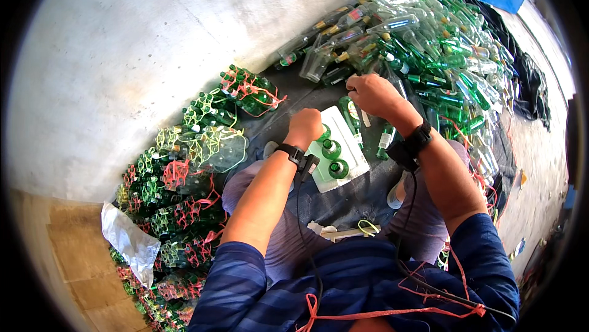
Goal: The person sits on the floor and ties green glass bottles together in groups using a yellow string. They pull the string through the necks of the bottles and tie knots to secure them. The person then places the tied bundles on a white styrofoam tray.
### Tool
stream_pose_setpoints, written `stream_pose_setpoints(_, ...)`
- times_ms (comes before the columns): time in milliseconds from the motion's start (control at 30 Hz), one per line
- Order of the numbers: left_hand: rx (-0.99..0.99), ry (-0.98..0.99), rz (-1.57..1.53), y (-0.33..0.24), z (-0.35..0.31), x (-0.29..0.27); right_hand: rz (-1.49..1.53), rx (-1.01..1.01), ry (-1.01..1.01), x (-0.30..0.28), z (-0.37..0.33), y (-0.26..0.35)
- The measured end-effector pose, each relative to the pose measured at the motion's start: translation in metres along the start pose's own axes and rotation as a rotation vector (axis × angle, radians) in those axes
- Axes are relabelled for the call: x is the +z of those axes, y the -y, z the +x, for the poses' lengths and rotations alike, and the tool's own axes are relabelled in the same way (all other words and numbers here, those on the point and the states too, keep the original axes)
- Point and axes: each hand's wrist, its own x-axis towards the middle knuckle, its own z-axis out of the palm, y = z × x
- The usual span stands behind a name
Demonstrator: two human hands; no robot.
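Observation:
Three green glass bottles stand upright in a row on a white foam board (pixel 351 161) between my knees; the middle bottle (pixel 331 148) and the nearest bottle (pixel 338 169) show their open mouths. My left hand (pixel 306 127) is closed at the top of the farthest green bottle (pixel 324 134), covering its neck. Farther right, at the near edge of a bottle pile, my right hand (pixel 375 94) is closed with its fingers curled; what it holds, if anything, is hidden. A labelled green bottle (pixel 351 115) lies beside the board, below that hand.
A large heap of loose green and clear bottles (pixel 429 56) fills the far right. Along the left wall lie bottle bundles (pixel 250 91) tied with red and yellow-green strings. A silver sheet (pixel 130 243) covers part of them. Dark sheeting (pixel 294 87) covers the floor.

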Motion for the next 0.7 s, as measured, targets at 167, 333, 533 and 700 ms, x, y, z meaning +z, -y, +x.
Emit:
stream_pose_setpoints(167,0.014,0.031,0.009,-0.005,-0.005,-0.006,-0.019,0.007,0.004,-0.001,-0.002,0.0)
stream_pose_setpoints(333,0.027,0.056,0.017,0.003,0.002,0.003,-0.046,-0.038,-0.035,0.007,0.001,-0.007)
stream_pose_setpoints(533,0.076,0.027,-0.024,0.005,0.002,0.005,-0.046,-0.019,-0.037,0.011,0.003,-0.013)
stream_pose_setpoints(700,0.081,0.073,0.005,0.003,0.005,0.003,-0.048,0.011,-0.026,0.008,0.001,-0.012)
